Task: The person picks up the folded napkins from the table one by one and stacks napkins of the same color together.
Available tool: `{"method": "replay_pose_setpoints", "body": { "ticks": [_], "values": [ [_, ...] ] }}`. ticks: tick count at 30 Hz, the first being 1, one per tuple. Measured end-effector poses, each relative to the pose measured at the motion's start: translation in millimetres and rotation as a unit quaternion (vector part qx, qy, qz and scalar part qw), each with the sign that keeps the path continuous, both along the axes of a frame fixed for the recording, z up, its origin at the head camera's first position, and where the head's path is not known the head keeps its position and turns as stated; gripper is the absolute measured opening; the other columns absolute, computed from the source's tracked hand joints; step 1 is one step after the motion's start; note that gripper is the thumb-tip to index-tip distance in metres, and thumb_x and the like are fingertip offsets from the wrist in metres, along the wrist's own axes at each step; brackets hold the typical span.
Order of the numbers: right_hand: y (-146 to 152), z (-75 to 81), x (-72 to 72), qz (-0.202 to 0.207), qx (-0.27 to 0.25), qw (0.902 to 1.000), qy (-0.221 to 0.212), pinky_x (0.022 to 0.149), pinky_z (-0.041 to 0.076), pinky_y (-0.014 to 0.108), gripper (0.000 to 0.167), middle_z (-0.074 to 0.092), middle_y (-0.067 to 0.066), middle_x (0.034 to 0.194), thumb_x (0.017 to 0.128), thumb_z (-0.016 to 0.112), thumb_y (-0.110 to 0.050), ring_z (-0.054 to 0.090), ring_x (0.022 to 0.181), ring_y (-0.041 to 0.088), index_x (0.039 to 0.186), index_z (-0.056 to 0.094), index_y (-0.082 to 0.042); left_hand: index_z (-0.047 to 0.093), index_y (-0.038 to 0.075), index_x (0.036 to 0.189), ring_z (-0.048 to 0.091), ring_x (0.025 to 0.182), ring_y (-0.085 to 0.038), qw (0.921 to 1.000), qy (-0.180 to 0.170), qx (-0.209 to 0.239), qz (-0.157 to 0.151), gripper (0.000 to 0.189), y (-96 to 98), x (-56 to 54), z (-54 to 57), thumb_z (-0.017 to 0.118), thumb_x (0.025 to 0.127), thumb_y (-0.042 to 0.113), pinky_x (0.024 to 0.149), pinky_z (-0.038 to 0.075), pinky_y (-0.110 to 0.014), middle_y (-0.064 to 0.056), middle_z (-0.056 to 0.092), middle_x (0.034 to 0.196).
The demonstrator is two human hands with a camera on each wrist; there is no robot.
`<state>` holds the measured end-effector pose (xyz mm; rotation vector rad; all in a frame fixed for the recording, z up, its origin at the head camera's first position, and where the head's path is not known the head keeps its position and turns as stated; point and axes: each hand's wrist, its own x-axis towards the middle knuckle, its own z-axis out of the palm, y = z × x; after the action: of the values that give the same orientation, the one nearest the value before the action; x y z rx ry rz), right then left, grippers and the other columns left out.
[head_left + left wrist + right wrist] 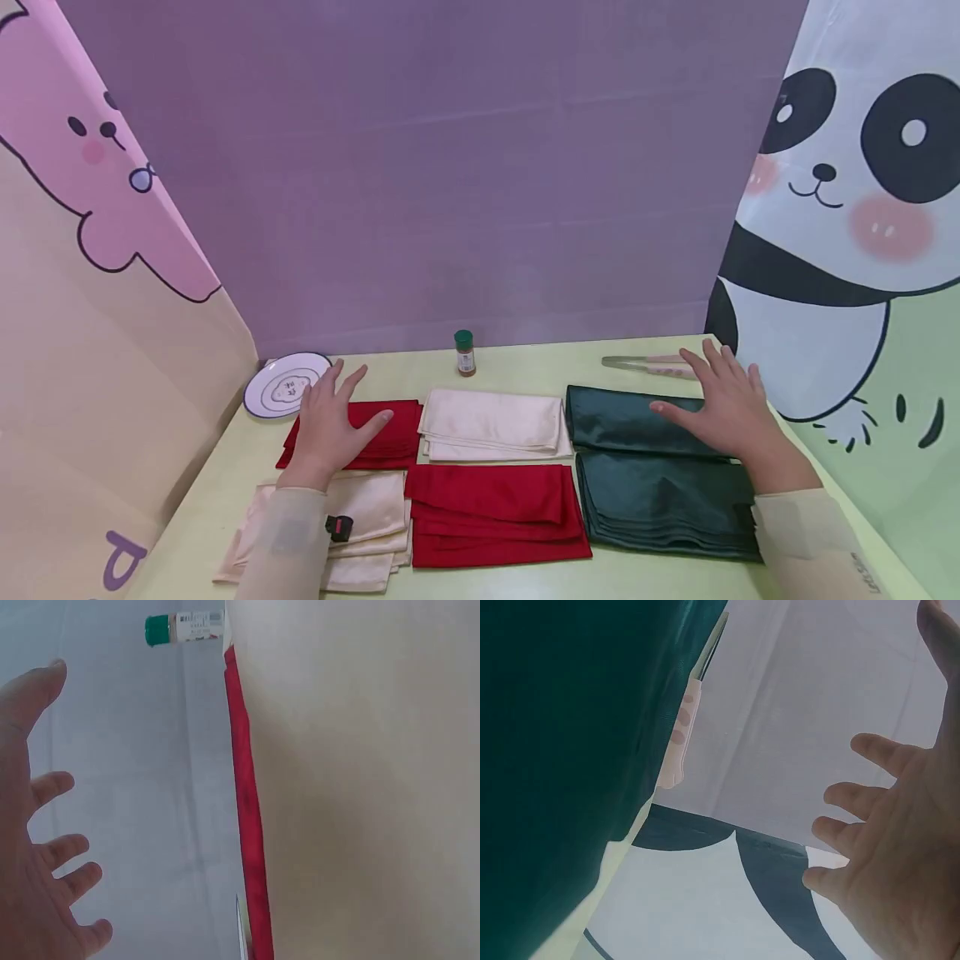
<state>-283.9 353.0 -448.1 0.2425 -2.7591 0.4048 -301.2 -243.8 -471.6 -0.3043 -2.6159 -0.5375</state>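
Note:
My left hand point(327, 429) is held over the back-left folded red cloth point(393, 437), its fingers spread and nothing in it. Over the folded dark green cloths, at the back point(611, 421) and front point(663, 508), my right hand point(720, 404) hovers with fingers apart, also holding nothing. Between the hands lie a folded white cloth point(495, 423) and, in front of it, a larger folded red cloth point(495, 517). A cream cloth point(371, 504) lies partly hidden under the left forearm. The left wrist view shows the hand point(37, 847) beside a thin red cloth edge point(247, 787).
A white plate point(262, 400) with a dark rim sits at the back left. A small green-capped jar point(466, 358) stands at the back middle. Tongs point(626, 363) with pink handles lie behind the green cloths. A purple backdrop point(480, 208) and printed side panels enclose the table.

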Motion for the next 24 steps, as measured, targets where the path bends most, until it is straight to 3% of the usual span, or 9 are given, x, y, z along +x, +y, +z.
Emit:
{"method": "replay_pose_setpoints", "body": {
  "ticks": [8,15,24],
  "values": [
    [4.4,-3.2,9.0,0.012,-0.004,0.9999,0.004,0.114,0.007,0.08,0.104,0.026,0.035,0.162,0.087,0.074,-0.065,0.022,0.148,0.057,0.159,0.035,-0.002,0.047,0.021,0.158,0.031,0.149,-0.042,0.9996,0.015,0.012,-0.022,0.08,8.6,1.3,2.2,0.074,0.09,0.054,0.12,0.016,-0.07,-0.018,0.033,0.164],
    [10.7,-6.4,20.0,0.011,-0.004,0.9998,-0.016,0.102,0.028,0.082,0.101,0.031,0.038,0.158,0.089,0.074,-0.063,0.035,0.136,0.063,0.156,0.037,0.003,0.044,0.023,0.16,0.031,0.149,-0.041,0.9993,0.014,0.019,-0.029,0.082,16.5,3.8,10.0,0.075,0.09,0.053,0.12,0.018,-0.068,-0.015,0.032,0.166],
    [19.7,-11.3,31.6,0.015,-0.035,0.9989,-0.027,0.1,0.029,0.081,0.095,0.03,0.039,0.158,0.092,0.075,-0.055,0.034,0.136,0.064,0.153,0.039,0.006,0.043,0.019,0.16,0.04,0.144,-0.04,0.9979,0.034,0.029,-0.047,0.082,30.0,3.6,13.8,0.077,0.091,0.047,0.112,0.03,-0.071,-0.013,0.037,0.163]
  ]
}}
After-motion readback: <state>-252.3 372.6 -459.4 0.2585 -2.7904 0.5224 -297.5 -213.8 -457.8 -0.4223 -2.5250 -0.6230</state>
